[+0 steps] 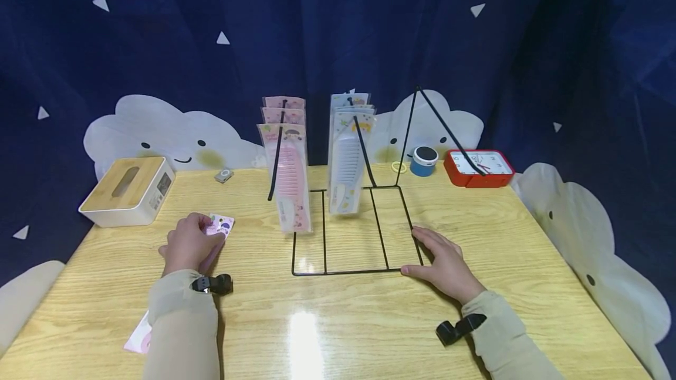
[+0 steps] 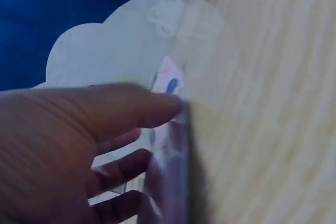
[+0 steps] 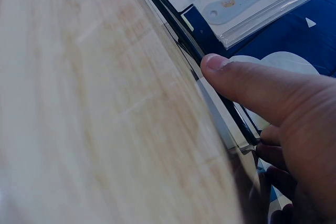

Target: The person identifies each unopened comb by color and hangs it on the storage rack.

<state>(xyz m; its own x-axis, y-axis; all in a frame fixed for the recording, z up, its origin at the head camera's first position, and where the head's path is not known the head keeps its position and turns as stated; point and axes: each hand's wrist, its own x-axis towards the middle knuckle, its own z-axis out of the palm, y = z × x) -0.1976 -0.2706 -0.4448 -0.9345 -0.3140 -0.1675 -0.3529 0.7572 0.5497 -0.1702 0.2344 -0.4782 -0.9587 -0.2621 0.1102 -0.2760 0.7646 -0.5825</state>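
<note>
My left hand (image 1: pixel 191 243) pinches a flat pink-purple packet (image 1: pixel 219 225) with a hang hole between thumb and fingers; in the left wrist view the packet (image 2: pixel 167 156) stands nearly edge-on, its contents unclear. At the black wire rack (image 1: pixel 355 272), my right hand (image 1: pixel 440 263) touches the near right corner, thumb at the front wire, other fingers along the side wire. Packaged pink combs (image 1: pixel 287 175) hang on the rack's left hook, packaged blue combs (image 1: pixel 347 163) on the middle one. A bare right hook (image 1: pixel 449 131) juts forward.
Beside my left forearm a pink packet end (image 1: pixel 139 338) shows, mostly covered. A tissue box (image 1: pixel 150 207) and small grey clip device (image 1: pixel 224 175) are at left. Behind the rack's right side stand a yellow ring (image 1: pixel 398 167), blue round speaker (image 1: pixel 423 164) and red clock (image 1: pixel 477 180).
</note>
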